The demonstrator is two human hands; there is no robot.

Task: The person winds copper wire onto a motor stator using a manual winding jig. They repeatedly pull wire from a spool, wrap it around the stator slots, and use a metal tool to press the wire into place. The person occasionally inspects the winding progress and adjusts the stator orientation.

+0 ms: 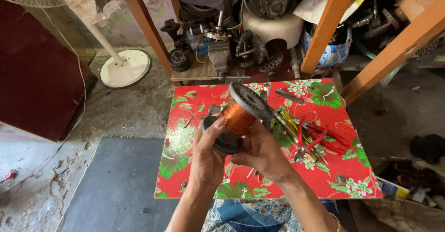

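Note:
A spool of copper wire with dark round end plates is held tilted above a small table covered in a red flowered cloth. My left hand grips the near end plate, thumb laid over its rim. My right hand holds the spool from the right, its fingers curled beneath the wire winding. Both forearms come up from the bottom edge.
Red-handled pliers, a yellow-handled screwdriver and other small tools lie on the right of the table. Behind stands a wooden shelf frame packed with motor parts. A white fan base rests on the floor at left, beside a dark red cabinet.

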